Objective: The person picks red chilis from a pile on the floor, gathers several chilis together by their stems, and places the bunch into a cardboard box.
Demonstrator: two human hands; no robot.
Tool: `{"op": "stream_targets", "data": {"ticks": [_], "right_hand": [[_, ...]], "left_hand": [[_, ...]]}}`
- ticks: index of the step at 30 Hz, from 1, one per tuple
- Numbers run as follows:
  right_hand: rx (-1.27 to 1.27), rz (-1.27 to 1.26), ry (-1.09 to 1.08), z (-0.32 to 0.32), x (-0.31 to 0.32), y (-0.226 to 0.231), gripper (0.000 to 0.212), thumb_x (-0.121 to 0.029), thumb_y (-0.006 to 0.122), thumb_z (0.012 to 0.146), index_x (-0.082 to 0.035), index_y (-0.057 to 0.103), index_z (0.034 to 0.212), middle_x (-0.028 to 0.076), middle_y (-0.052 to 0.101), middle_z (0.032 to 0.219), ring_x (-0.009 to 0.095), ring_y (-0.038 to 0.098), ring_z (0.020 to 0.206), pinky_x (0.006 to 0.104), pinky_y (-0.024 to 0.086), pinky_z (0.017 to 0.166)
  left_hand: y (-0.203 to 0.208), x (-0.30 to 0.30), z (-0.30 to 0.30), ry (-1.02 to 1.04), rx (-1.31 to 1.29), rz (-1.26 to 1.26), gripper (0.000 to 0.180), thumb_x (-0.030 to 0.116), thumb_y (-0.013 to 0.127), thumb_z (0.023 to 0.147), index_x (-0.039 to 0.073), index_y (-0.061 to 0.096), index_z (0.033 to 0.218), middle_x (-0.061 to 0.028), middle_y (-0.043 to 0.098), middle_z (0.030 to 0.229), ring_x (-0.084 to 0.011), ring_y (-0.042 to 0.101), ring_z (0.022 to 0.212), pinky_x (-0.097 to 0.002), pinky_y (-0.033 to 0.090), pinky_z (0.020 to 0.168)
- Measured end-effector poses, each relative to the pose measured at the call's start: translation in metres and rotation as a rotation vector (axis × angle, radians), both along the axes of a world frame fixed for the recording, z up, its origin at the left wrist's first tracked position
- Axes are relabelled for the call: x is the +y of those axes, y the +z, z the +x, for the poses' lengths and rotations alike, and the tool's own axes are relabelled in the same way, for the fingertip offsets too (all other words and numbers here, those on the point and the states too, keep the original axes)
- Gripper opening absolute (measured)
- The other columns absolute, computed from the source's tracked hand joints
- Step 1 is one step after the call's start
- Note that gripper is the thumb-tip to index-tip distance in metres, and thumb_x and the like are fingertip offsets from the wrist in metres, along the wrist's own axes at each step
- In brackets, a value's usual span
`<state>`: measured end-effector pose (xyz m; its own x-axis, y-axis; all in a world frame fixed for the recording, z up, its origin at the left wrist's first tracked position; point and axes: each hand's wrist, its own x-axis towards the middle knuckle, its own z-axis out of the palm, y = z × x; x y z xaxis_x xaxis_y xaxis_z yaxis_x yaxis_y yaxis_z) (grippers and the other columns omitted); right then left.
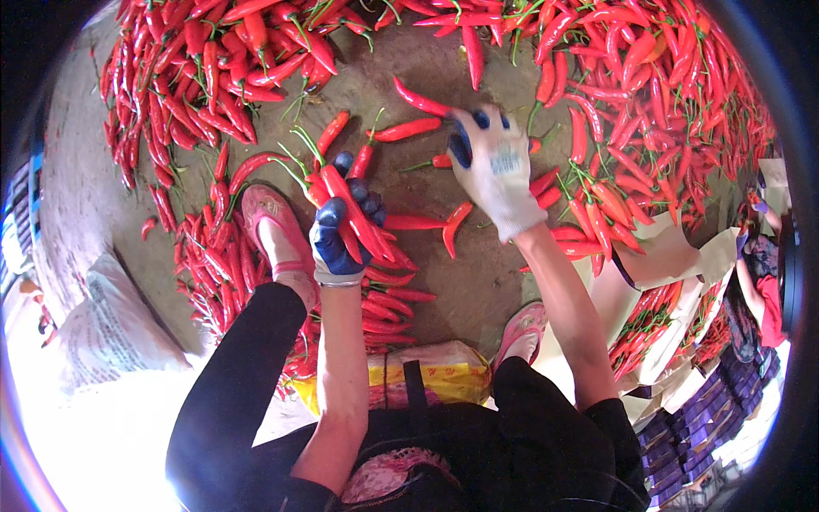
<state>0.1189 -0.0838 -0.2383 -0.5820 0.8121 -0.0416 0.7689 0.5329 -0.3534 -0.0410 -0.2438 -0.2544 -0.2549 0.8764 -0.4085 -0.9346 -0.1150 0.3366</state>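
Ok, chilies (348,210) in L hand (328,232).

Red chilies (365,226), glossy, green-stemmed, bunched aslant

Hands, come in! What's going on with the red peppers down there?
Left hand shut on peppers. Right hand at another pepper, grip unclear. Loose peppers between hands; nothing seen blocking.
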Motion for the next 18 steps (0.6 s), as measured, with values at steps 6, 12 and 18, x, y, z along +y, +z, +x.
{"op": "stream_targets", "data": {"ticks": [6,12,18], "right_hand": [[-0.327,-0.080,0.242,-0.007,-0.020,-0.011,0.050,-0.031,0.067,0.075,-0.012,0.052,0.119,0.012,0.054,0.107,0.031,0.054,0.096,0.0430,0.044,0.083],[0.119,-0.428,0.131,0.028,-0.066,0.012,0.045,-0.028,0.069,0.073,-0.010,0.058,0.113,0.016,0.056,0.105,0.034,0.055,0.100,0.0443,0.045,0.088],[-0.297,0.102,-0.227,0.072,-0.003,-0.012,0.046,-0.021,0.071,0.070,-0.017,0.059,0.114,0.015,0.054,0.109,0.033,0.055,0.095,0.0441,0.047,0.081]], "left_hand": [[0.008,0.015,0.014,-0.098,0.003,0.001,0.065,0.017,0.062,0.080,0.004,0.035,0.137,-0.0084,0.055,0.096,-0.0218,0.056,0.084,-0.0372,0.049,0.074],[0.009,0.010,-0.006,-0.084,0.038,-0.105,0.064,0.014,0.062,0.081,0.004,0.034,0.138,-0.0096,0.059,0.097,-0.0221,0.059,0.086,-0.0375,0.052,0.078],[0.003,0.051,0.012,-0.292,0.226,-0.273,0.041,0.009,0.063,0.079,0.000,0.054,0.118,-0.0095,0.065,0.089,-0.0216,0.064,0.080,-0.0352,0.054,0.075]]}}
